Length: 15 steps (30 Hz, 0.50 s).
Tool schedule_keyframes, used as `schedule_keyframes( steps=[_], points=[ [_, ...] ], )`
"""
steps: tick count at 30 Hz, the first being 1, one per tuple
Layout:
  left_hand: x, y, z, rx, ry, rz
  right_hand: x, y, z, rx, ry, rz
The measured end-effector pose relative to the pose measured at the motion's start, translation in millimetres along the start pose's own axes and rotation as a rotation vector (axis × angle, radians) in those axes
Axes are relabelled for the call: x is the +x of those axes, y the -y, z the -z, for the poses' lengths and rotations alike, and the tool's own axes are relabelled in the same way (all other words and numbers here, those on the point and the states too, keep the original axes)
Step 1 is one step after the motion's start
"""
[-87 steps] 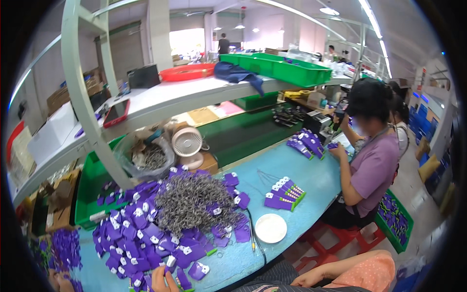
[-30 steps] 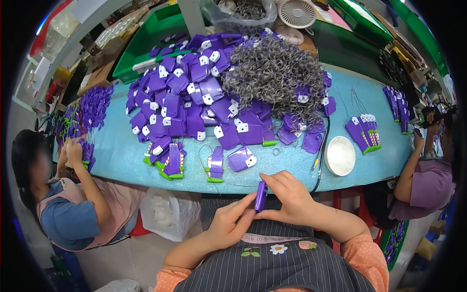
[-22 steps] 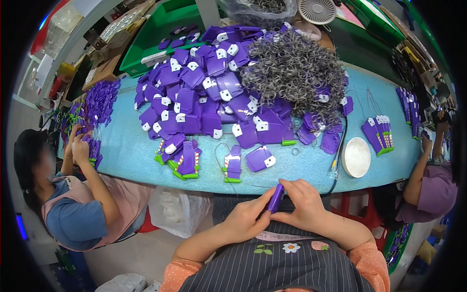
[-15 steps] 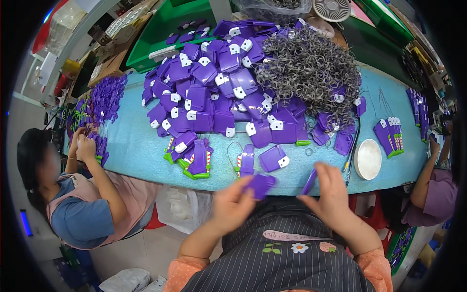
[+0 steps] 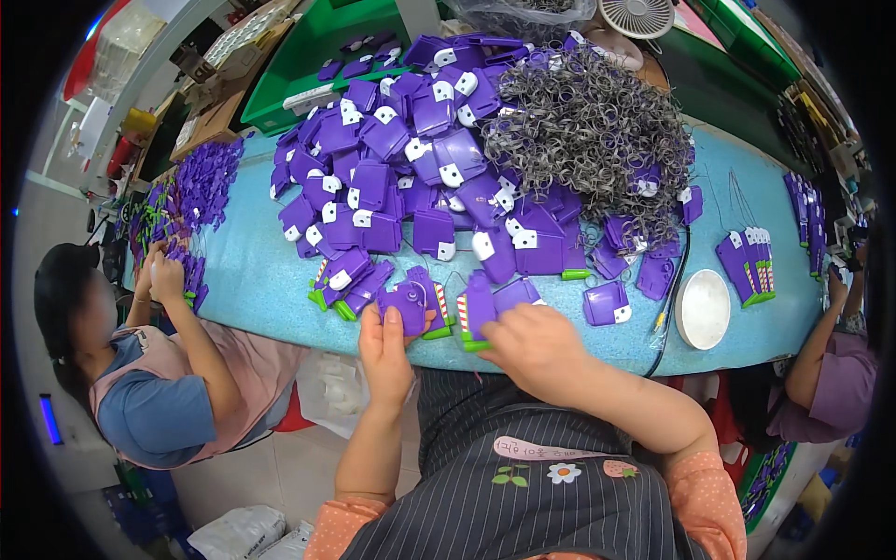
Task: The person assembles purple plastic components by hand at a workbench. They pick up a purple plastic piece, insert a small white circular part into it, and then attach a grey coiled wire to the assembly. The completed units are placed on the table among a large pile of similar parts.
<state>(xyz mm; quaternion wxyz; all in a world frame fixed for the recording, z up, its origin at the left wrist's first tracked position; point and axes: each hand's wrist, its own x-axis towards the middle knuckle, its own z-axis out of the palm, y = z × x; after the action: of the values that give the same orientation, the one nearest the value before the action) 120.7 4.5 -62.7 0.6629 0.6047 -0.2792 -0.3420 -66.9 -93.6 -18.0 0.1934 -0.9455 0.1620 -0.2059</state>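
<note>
My left hand [image 5: 385, 353] grips a flat purple plastic plate [image 5: 403, 308] with a small round hole or stud near its upper edge. To its right, my right hand [image 5: 541, 347] has its fingers closed at the side of a purple part [image 5: 479, 303] with a green foot and a red-and-white striped edge; the fingertips are partly hidden. Behind the left hand lies another striped part [image 5: 437, 303]. A purple plate [image 5: 515, 292] shows partly behind the right hand. Farther right, a purple plate with a white corner [image 5: 607, 303] lies on the table.
A heap of purple plates with white corners [image 5: 383, 177] covers the blue table's [image 5: 243, 271] middle, beside a pile of grey wire rings [image 5: 593, 131]. A white bowl [image 5: 703, 310] stands right, near a black cable [image 5: 679, 294] and finished-looking parts [image 5: 745, 266]. Co-workers sit at left [image 5: 159, 392] and right [image 5: 821, 355].
My left hand has moved left and turned the plate it holds. The right hand has swung left onto the striped part; a white-cornered plate now lies on the table at right.
</note>
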Motion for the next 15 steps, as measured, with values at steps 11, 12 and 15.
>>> schedule_keyframes(
  steps=[11,12,15],
  points=[
    [-33.5,-20.7,-102.4,-0.725,0.391,0.532,-80.5,-2.4,7.7,1.384,-0.206,-0.385],
    [-30.5,-13.6,-106.8,-0.696,0.376,0.530,-80.7,-6.3,-1.1,1.322,-0.175,-0.431],
    [-24.0,2.5,-112.9,-0.646,0.343,0.506,-80.6,-12.1,-7.4,1.303,-0.140,-0.495]
  ],
)
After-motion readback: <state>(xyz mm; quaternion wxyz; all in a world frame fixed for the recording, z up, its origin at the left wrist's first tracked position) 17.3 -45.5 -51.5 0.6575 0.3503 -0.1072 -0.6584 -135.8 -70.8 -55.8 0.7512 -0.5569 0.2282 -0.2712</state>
